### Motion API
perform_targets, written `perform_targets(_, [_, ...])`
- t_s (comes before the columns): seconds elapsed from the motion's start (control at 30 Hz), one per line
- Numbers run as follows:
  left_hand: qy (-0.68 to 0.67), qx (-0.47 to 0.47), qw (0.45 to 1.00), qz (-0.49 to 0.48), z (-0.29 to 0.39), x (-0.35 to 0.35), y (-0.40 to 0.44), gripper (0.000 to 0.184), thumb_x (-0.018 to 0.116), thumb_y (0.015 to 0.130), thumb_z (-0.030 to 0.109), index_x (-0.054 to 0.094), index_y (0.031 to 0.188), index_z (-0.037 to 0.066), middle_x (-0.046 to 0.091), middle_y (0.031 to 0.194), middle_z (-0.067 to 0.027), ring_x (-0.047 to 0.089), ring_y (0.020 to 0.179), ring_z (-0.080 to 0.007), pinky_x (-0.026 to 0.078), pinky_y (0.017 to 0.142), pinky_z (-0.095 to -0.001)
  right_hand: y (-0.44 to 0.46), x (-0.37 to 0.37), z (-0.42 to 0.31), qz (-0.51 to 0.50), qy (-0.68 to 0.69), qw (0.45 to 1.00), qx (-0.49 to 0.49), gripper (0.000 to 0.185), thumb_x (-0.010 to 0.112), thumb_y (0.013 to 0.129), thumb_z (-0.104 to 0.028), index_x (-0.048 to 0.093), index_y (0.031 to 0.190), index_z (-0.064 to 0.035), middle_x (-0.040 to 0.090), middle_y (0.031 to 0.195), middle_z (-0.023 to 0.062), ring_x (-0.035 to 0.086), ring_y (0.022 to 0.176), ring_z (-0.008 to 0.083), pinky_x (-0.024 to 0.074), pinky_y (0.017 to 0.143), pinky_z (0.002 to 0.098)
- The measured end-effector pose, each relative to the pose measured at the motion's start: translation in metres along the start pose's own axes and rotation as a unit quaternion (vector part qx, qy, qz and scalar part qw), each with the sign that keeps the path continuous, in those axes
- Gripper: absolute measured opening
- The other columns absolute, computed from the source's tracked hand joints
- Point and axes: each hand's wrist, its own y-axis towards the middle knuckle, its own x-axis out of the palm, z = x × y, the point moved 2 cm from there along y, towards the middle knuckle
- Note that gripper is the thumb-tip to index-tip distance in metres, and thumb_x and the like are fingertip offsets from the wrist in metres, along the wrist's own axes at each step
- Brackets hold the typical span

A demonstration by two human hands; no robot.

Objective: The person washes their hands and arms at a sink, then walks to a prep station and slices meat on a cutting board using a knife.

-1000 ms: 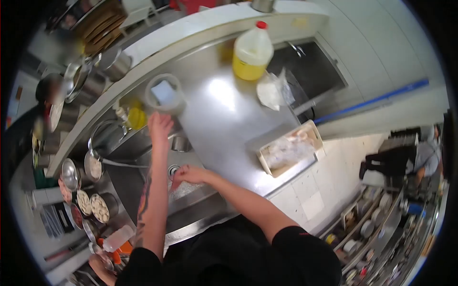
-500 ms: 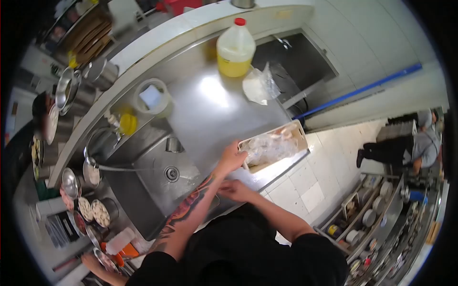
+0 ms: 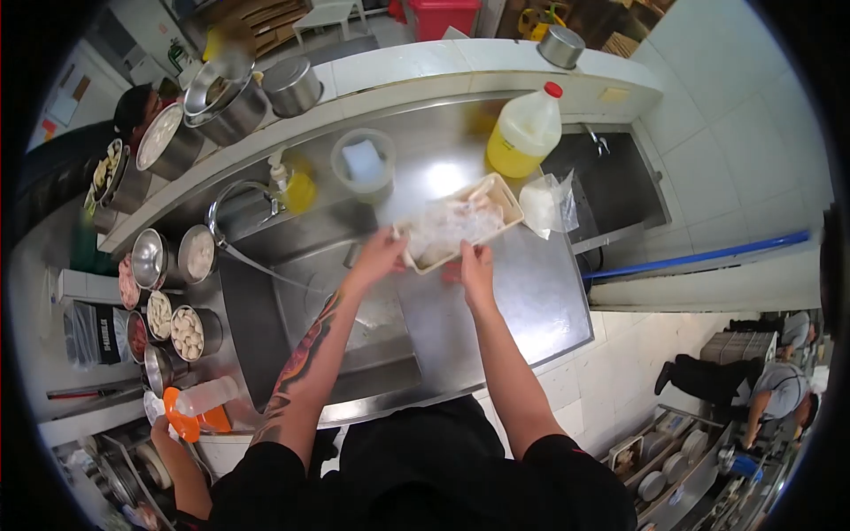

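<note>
Two hands point(image 3: 425, 265) hold one cream bin point(image 3: 460, 221) of bagged contents.

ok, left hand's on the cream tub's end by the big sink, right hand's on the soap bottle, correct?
No: head view shows right hand on near side of the cream tub. Left hand on the end by the big sink stands.

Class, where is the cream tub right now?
In the head view, the cream tub is near the centre, with the left hand at its left end, the right hand at its near side and the jug beyond its right end.
</note>
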Motion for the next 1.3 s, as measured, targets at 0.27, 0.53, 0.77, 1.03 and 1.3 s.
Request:
perform_targets(0.27, [0.117,0.231,0.958,0.126,-0.055,-0.021,-0.078,0.051,0.065,0.094,0.014,0.052,0.142,0.008,0.067,0.093,-0.0022,0.062,0.08,-0.0107,0.051,0.068,-0.0276,0.121,0.054,-0.039,-0.047,0.099,0.994,-0.018,0.05,0.055,0.096,-0.033,0.036,0.13,-0.0009,0.056,0.117,0.0218,0.069,0.086,0.0378,0.0629,0.064,0.0453])
perform_targets(0.53, [-0.028,0.111,0.977,0.182,-0.21,-0.067,-0.138,0.045,0.067,0.093,0.011,0.056,0.137,0.007,0.069,0.115,-0.0064,0.065,0.09,-0.0113,0.053,0.077,-0.0274,0.171,0.085,-0.059,-0.077,0.129,0.987,-0.062,0.054,0.055,0.098,-0.03,0.03,0.136,-0.0006,0.05,0.126,0.0228,0.063,0.107,0.0396,0.0622,0.077,0.0502])
perform_targets(0.77, [-0.316,0.082,0.92,0.219,-0.097,-0.212,-0.079,0.041,0.06,0.1,0.025,0.057,0.133,0.001,0.066,0.124,-0.0123,0.065,0.108,-0.0202,0.054,0.091,-0.0336,0.085,0.167,0.001,0.039,0.219,0.967,-0.123,0.035,0.058,0.099,-0.03,0.051,0.118,-0.0006,0.058,0.111,0.0156,0.063,0.106,0.0302,0.0588,0.082,0.0446])
perform_targets(1.03, [-0.596,0.285,0.744,-0.104,-0.053,-0.267,-0.082,0.041,0.046,0.103,0.03,0.056,0.134,0.004,0.063,0.13,-0.0144,0.063,0.115,-0.0264,0.049,0.1,-0.0412,-0.08,0.42,0.057,-0.303,0.254,0.916,0.074,0.028,0.052,0.105,-0.025,0.062,0.111,0.0011,0.068,0.088,0.0075,0.065,0.076,0.0166,0.0558,0.07,0.031])
perform_targets(1.3, [-0.431,0.165,0.816,0.347,-0.022,-0.185,-0.12,0.045,0.039,0.107,0.033,0.042,0.143,0.006,0.061,0.121,-0.0084,0.059,0.114,-0.0211,0.053,0.088,-0.0397,-0.051,0.454,0.054,-0.265,-0.219,0.884,-0.316,0.058,0.054,0.101,-0.048,0.054,0.059,-0.0078,0.053,0.054,0.0024,0.042,0.049,0.0138,0.0349,0.047,0.0329])
